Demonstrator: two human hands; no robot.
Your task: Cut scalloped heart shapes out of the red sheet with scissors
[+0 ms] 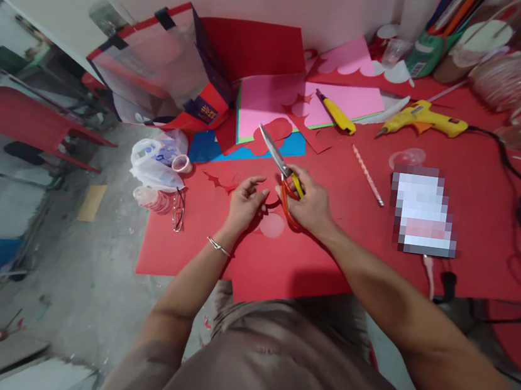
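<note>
My right hand (310, 201) is closed around the red and yellow handles of a pair of scissors (279, 153). Their blades point away and to the left, over the red flower-shaped paper cutouts (275, 132), and look nearly closed. To the left, my left hand (245, 207) has its fingers curled and its thumb bent inward. It seems to pinch a red paper piece (272, 196) whose curved edge shows between the hands; red on red makes its outline hard to see. Just below lies a pale round disc (272, 225). Red paper scraps (219, 180) lie beyond my left hand.
Pink sheets (262, 100), a yellow cutter (339, 116), a pencil (368, 176) and a yellow glue gun (424, 120) lie on the red table (329, 254). A blurred-out phone (424, 212) is at right. A bag (163, 63) and plastic cups (152, 198) stand left.
</note>
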